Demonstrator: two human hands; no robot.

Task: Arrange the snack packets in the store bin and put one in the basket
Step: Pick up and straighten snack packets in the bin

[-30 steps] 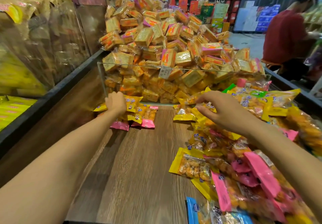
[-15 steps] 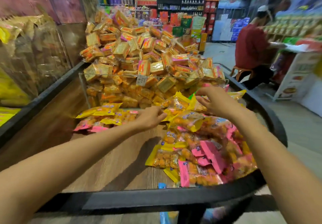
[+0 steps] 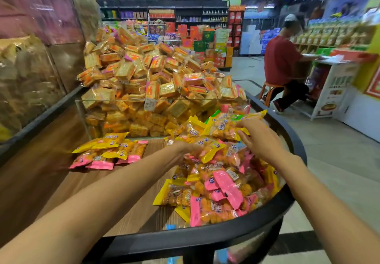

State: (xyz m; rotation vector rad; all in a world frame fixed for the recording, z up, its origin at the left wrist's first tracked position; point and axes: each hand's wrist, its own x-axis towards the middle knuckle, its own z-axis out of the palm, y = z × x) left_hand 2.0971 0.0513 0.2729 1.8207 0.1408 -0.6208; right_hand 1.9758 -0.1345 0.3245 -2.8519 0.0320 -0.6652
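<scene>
A loose heap of yellow and pink snack packets [image 3: 218, 173] fills the right half of the wood-floored store bin [image 3: 131, 218]. A short tidy row of the same packets [image 3: 109, 150] lies at the back left of the bin. My left hand [image 3: 182, 146] reaches into the heap's left edge, and packets cover its fingers. My right hand [image 3: 260, 140] is at the back of the heap, its fingers curled round a yellow packet [image 3: 226, 129]. No basket is in view.
A clear divider [image 3: 115, 102] stands behind the packets and holds back a tall mound of orange cracker packs [image 3: 156, 74]. The bin's black rim [image 3: 205, 237] curves along the front and right. A person in red [image 3: 280, 62] sits on a stool beyond the aisle.
My left hand left the tidy row and crossed right into the heap. My right hand stayed at the heap's back. The view pulled back, showing the bin's front rim.
</scene>
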